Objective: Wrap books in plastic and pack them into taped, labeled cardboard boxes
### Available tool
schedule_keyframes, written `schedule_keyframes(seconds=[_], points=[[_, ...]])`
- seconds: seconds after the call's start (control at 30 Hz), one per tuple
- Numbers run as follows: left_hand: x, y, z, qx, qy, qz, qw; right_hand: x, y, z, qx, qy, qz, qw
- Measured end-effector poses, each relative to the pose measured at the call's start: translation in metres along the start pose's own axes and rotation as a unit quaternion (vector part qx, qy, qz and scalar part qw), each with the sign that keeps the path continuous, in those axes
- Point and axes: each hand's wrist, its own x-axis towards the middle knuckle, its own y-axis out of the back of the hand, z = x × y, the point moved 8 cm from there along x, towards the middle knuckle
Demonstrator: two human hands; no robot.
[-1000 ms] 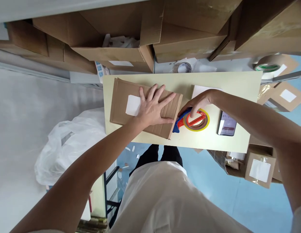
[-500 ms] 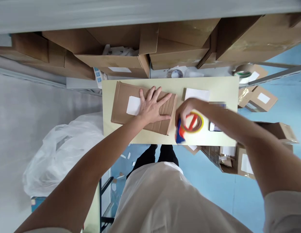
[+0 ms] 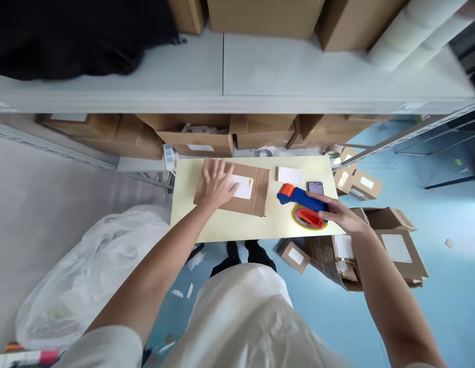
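Note:
My left hand (image 3: 217, 189) lies on the left part of a flat brown cardboard box (image 3: 256, 202), its fingers spread. The box has a white label (image 3: 243, 187) with a small yellow mark, just right of my thumb. At the right end of the table, my right hand (image 3: 342, 214) is closed around a blue and orange tape dispenser (image 3: 304, 198). The dispenser carries a yellow-edged tape roll and points left, apart from the box. Whether it rests on the table, I cannot tell.
The pale yellow table (image 3: 245, 231) also bears a white stack of labels or paper (image 3: 290, 175) and a phone (image 3: 315, 188). Behind it stands a shelf (image 3: 260, 71) with cartons. Open boxes (image 3: 398, 248) stand on the floor at right, a plastic bag (image 3: 95, 271) at left.
The view has tilted up, showing the upper shelf. My right hand has drawn the tape dispenser right, away from the box. My left hand is now further left on the box, whose label shows differently.

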Motion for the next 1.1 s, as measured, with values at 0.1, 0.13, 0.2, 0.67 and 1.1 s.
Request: schedule_keyframes(seconds=[0.1, 0.13, 0.2, 0.67, 1.1], points=[[-0.024, 0.003, -0.051, -0.014, 0.131, -0.011, 0.991, -0.024, 0.001, -0.035, 0.005, 0.085, 0.075, 0.993], [-0.029, 0.0, -0.059, -0.034, 0.146, -0.025, 0.988, -0.029, -0.001, -0.047, -0.01, 0.104, 0.094, 0.99], [-0.038, -0.006, -0.066, -0.061, 0.157, -0.042, 0.985, -0.036, -0.004, -0.073, -0.066, 0.135, 0.128, 0.98], [-0.07, -0.013, -0.075, -0.155, 0.259, 0.007, 0.953, 0.057, 0.035, -0.249, -0.38, 0.316, 0.341, 0.8], [-0.092, -0.019, -0.093, -0.24, 0.265, 0.001, 0.934, 0.185, 0.044, -0.278, -0.44, 0.324, 0.27, 0.793]])
